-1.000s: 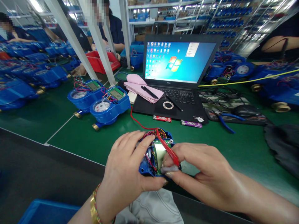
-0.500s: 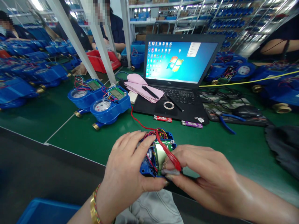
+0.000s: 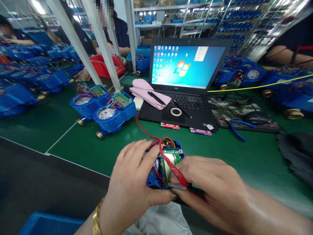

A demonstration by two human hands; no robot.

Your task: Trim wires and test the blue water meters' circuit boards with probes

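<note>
Blue housing: the blue housing (image 3: 153,181) is held at the near edge of the green bench (image 3: 97,150), its circuit board (image 3: 179,157) face up, which presumably leaves the electronics within reach.
Left hand: the housing is clasped by the left hand (image 3: 133,178), fingers arched over the wired side and thumb along the near edge, apparently for steadiness.
Right hand: a slim grey piece (image 3: 178,186) is pinched between thumb and fingers of the right hand (image 3: 215,182), with no visible opening, at the board's near corner; the exact contact is hidden by the fingertips.
Red cable: the red cable (image 3: 170,164) is draped across the board to the pinched piece.
Finished-side meters: two blue meters, a near one (image 3: 107,122) and a far one (image 3: 84,106), are set side by side left of the laptop (image 3: 156,116).
Pliers: the blue-handled pliers (image 3: 237,132) are laid to the laptop's right.
</note>
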